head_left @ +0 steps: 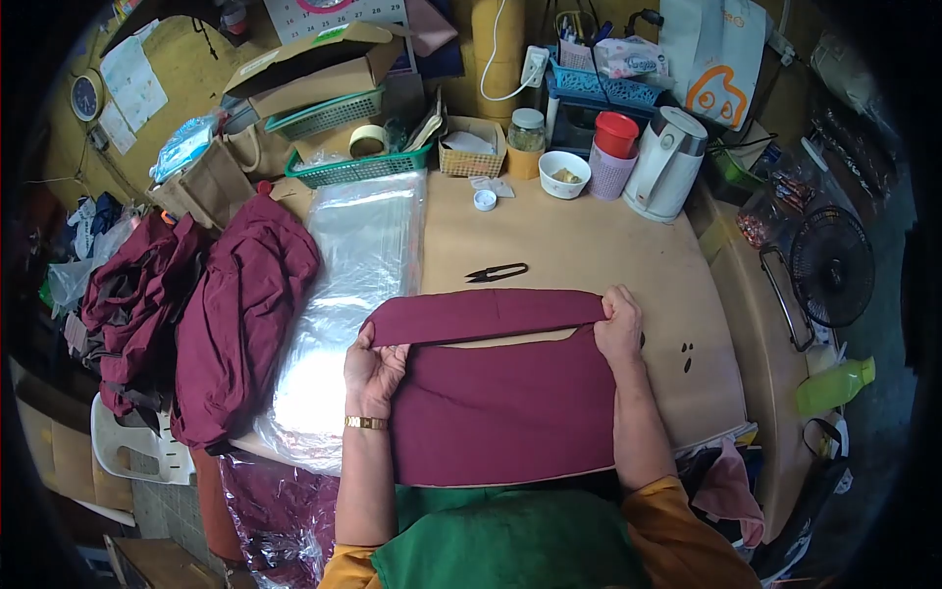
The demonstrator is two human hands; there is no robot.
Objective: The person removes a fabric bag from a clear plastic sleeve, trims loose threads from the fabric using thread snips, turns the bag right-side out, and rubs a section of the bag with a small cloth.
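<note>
A maroon cloth piece (500,407) lies spread at the table's front edge, its upper band stretched between both hands. My left hand (377,368) grips the band's left end, thumb on top and fingers curled beneath. At the right end, my right hand (619,324) is closed in a fist around the fabric. A narrow gap shows between the band and the lower part of the cloth. Just beyond the band lie black thread snips (497,272).
Clear plastic bags (348,294) and heaped maroon garments (245,304) lie to the left. Along the back stand a green basket (358,172), a white bowl (564,175), a red-lidded cup (613,157) and a white kettle (667,167). A black fan (831,265) is at the right.
</note>
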